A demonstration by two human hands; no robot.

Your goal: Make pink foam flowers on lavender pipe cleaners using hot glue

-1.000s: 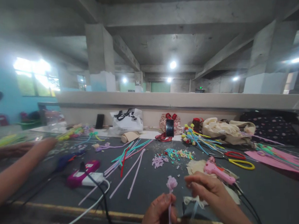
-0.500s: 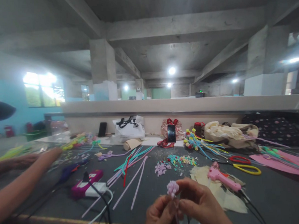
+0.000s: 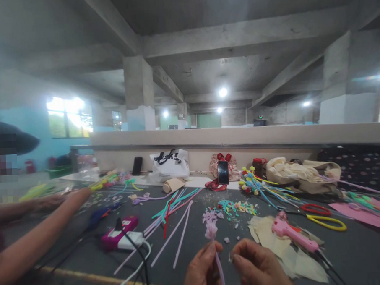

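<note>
My left hand (image 3: 203, 270) is pinching a lilac pipe cleaner stem (image 3: 220, 270) between thumb and fingers at the bottom edge of the view, and the stem is standing nearly upright with a fuzzy little pink flower head (image 3: 210, 230) on top. My right hand (image 3: 258, 267) is sitting just beside it, fingers curled in with the tips pressed together, though I can't tell if it's actually holding anything, too small to make out. Both hands are hovering over the near edge of the dark table (image 3: 197, 243).

Just past the right hand, a pink glue gun (image 3: 291, 232) is lying on some cream paper scraps (image 3: 266, 231). Off to the left, a magenta and white power strip (image 3: 121, 238) is sitting with cables running out of it, and long pink and teal pipe cleaners (image 3: 174, 210) are fanning out across the middle. A bit further back I'm seeing a scatter of small coloured bits (image 3: 230, 208), and red and yellow scissors (image 3: 322, 215) to the right.

Someone else's arm (image 3: 33, 241) is reaching in across the left side, blurry.

At the far edge a black phone (image 3: 223, 172) is standing propped upright, with a white bag (image 3: 170, 163) to its left and a cream bag (image 3: 301, 171) to its right.
</note>
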